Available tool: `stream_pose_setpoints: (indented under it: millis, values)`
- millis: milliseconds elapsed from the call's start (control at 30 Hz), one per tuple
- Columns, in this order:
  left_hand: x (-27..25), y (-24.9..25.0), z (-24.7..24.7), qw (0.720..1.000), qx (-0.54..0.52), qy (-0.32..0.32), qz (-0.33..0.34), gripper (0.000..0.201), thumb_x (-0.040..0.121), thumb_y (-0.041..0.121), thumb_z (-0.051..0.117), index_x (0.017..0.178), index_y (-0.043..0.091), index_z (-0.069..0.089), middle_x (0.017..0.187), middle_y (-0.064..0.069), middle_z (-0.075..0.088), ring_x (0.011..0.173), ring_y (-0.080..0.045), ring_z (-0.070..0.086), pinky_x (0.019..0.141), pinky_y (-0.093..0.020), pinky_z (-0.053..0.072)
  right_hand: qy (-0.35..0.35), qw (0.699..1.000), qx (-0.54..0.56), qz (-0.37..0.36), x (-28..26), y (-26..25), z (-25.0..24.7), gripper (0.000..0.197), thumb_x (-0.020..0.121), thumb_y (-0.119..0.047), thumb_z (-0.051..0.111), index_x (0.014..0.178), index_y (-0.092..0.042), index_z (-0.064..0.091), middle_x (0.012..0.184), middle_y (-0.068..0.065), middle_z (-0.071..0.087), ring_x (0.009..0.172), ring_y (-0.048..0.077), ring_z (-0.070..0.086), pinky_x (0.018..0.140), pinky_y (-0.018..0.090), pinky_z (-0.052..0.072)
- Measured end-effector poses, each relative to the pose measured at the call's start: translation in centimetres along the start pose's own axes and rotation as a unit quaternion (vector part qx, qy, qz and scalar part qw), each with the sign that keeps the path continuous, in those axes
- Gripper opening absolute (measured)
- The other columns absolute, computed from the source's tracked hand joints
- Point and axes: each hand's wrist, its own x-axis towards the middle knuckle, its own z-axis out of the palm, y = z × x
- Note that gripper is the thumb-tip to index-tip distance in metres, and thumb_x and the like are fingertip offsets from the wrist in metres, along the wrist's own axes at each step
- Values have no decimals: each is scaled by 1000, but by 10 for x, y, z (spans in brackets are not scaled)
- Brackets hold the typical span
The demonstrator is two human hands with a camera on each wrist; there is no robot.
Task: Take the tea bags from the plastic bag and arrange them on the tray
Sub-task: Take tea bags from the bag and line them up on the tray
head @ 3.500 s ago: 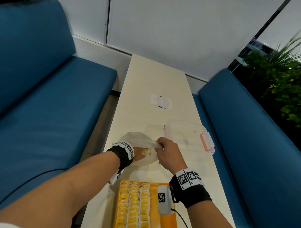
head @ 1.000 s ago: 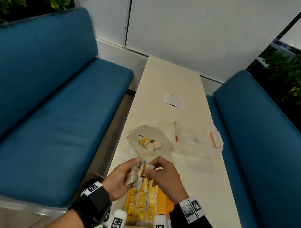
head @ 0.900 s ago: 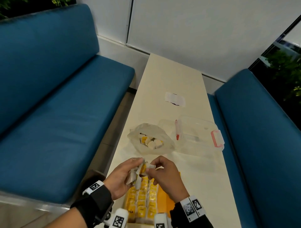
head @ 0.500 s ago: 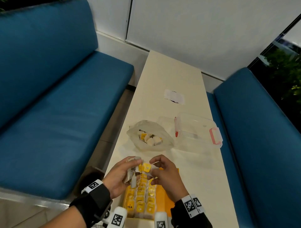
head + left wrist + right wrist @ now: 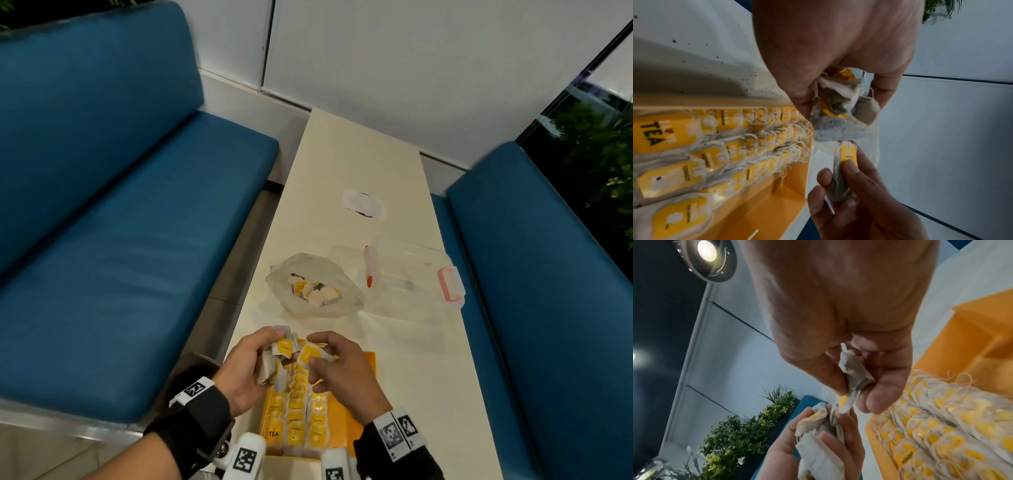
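Observation:
My left hand grips a bunch of tea bags just above the far end of the orange tray. My right hand pinches a single tea bag by its yellow tag, right beside the bunch. In the right wrist view that tea bag hangs between thumb and fingers. Rows of yellow-tagged tea bags fill the tray's left part. The plastic bag lies open farther up the table with a few tea bags inside.
A clear plastic container with pink latches stands to the right of the plastic bag. A white paper patch lies farther along the narrow cream table. Blue bench seats run along both sides.
Both hands left the plastic bag and came back over the tray with tea bags. Over the last second the right hand drew one tea bag slightly apart from the bunch.

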Motion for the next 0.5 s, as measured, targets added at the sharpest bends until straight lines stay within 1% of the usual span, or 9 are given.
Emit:
stream_pose_setpoints:
  millis: [33,67,133,200,267,333,367,433,500]
  values:
    - [-1,0,0,1000,-3,2,-5,24,86,22,64,105,10,70,97,-18,66,81,-27,67,69,-34,53,1,1000,-11,1,0,0,0,34,89,-2,57,113,-25,66,94,9,64,63,16,66,60,31,59]
    - [-1,0,0,1000,-8,6,-11,25,86,23,64,106,9,70,99,-18,67,82,-27,68,71,-34,53,1,1000,-22,1,0,-1,-1,35,88,-2,56,111,-25,68,90,10,67,63,15,66,61,32,60]
    - [-1,0,-2,1000,-18,13,-18,26,87,23,62,107,8,69,101,-19,68,82,-28,68,76,-36,54,7,999,-45,-8,0,-3,-3,31,87,-4,56,105,-25,70,82,8,68,63,16,67,62,34,61]
    - [-2,0,-3,999,-17,21,-27,25,86,23,63,105,8,69,101,-19,67,82,-29,68,77,-36,53,20,998,-59,-23,-1,-4,-6,22,87,-6,57,96,-22,69,82,4,66,63,20,69,61,35,60]
    - [-3,1,-3,999,-14,22,-32,25,84,22,63,103,8,69,99,-20,67,81,-29,68,79,-36,54,27,996,-71,-38,0,-5,-9,15,87,-6,58,91,-19,65,80,-1,63,65,24,71,60,39,59]
    - [-5,3,-3,999,-11,20,-34,22,84,21,62,99,7,69,96,-19,68,78,-28,68,80,-37,55,32,995,-78,-45,1,-4,-12,10,88,-6,58,89,-16,60,83,-1,61,64,24,72,61,42,59]
    - [-7,4,-3,999,-6,21,-36,19,84,21,62,96,8,70,93,-17,69,77,-27,68,78,-35,55,34,996,-75,-42,1,-3,-14,9,89,-6,59,90,-14,59,86,2,60,64,23,72,61,42,59]
    - [-9,6,-5,999,8,28,-43,16,84,23,63,91,11,71,92,-15,69,76,-27,68,72,-33,53,39,997,-65,-33,2,-2,-20,12,89,-2,58,93,-14,57,92,6,59,64,24,73,61,41,59]
    - [-12,8,-7,998,9,36,-47,15,87,23,62,89,13,73,92,-15,70,77,-26,67,72,-34,51,40,997,-56,-23,2,-1,-26,27,87,5,53,100,-17,59,93,8,57,66,28,73,61,41,60]
